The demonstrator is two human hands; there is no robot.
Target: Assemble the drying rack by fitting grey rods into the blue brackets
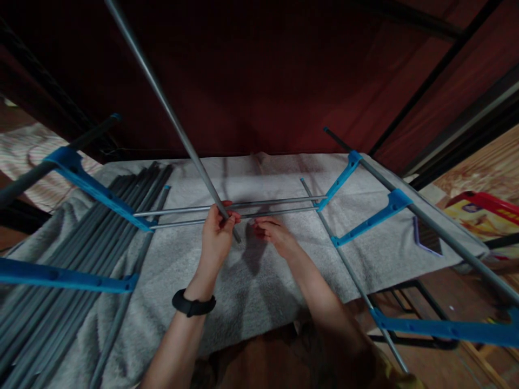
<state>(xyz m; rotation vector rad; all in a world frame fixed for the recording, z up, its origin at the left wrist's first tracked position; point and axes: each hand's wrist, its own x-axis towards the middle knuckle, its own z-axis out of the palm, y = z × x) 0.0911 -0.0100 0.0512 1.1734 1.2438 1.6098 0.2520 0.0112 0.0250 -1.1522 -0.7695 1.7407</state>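
Head view: left hand (pixel 217 235) is clamped around the lower end of a long grey metal rod (pixel 174 119), which slants up and away to the left. Right hand (pixel 275 233) lies just beside the rod's tip, fingers curled at two thin horizontal steel bars (pixel 292 210); whether it grips anything I cannot tell

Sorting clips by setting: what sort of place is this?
Probably an indoor makeshift assembly bench: a grey towel spread over the surface, a stack of grey rods, blue plastic brackets, and a long rod in the left hand.
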